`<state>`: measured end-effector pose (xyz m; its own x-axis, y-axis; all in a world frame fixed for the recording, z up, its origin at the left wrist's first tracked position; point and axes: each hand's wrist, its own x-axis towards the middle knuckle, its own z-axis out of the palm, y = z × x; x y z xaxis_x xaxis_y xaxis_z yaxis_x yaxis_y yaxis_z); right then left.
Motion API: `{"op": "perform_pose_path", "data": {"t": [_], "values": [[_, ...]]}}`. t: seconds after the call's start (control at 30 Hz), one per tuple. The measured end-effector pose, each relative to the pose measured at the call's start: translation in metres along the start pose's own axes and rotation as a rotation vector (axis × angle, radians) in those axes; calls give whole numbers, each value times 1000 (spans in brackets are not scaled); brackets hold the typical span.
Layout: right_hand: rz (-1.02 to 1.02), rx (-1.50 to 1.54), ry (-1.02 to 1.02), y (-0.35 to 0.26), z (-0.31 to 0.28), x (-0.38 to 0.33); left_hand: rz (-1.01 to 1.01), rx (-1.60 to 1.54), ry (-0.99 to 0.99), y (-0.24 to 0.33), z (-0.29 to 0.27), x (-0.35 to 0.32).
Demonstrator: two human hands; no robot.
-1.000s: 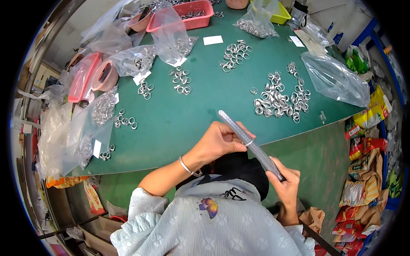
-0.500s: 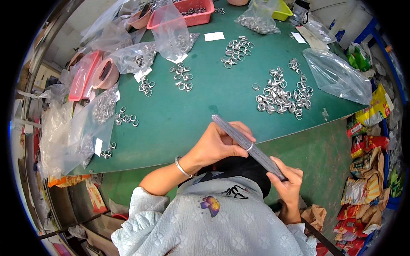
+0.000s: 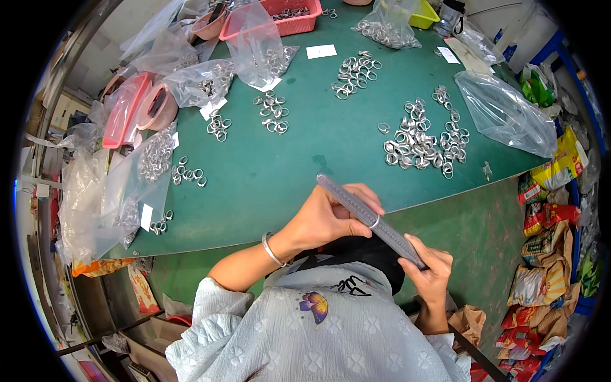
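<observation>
**Ring on the measuring stick**

From above: my right hand (image 3: 431, 275) grips the low end of the stick (image 3: 369, 219). My left hand (image 3: 331, 213) pinches a ring (image 3: 375, 222) around its middle. More rings (image 3: 420, 143) lie on the table (image 3: 286, 172) beyond both hands.

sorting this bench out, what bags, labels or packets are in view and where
Clear plastic bag: far right of the green table, crumpled, looks empty.
Clear bag of rings: far middle, by the pink basket.
Clear bags with white tags: left edge, holding rings.
White label card: far middle, rectangular.
Snack packets: right, below the table, red, yellow, green.
</observation>
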<state>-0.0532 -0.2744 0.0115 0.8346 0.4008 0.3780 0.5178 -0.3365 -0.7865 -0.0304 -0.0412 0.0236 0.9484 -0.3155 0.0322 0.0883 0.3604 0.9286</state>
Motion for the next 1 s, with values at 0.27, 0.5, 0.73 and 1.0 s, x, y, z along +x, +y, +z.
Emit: {"op": "perform_pose_path", "data": {"t": [0.27, 0.5, 0.73, 1.0], "values": [[21, 10, -8, 0, 1, 1, -25, -28, 25, 0, 1, -2], [51, 16, -13, 1, 2, -1, -27, -49, 28, -4, 2, -2], [118, 5, 6, -5, 12, 2, 64, -33, 60, -11, -1, -6], [109, -139, -13, 3, 23, -5, 317, -354, 335, -19, -49, -11]]}}
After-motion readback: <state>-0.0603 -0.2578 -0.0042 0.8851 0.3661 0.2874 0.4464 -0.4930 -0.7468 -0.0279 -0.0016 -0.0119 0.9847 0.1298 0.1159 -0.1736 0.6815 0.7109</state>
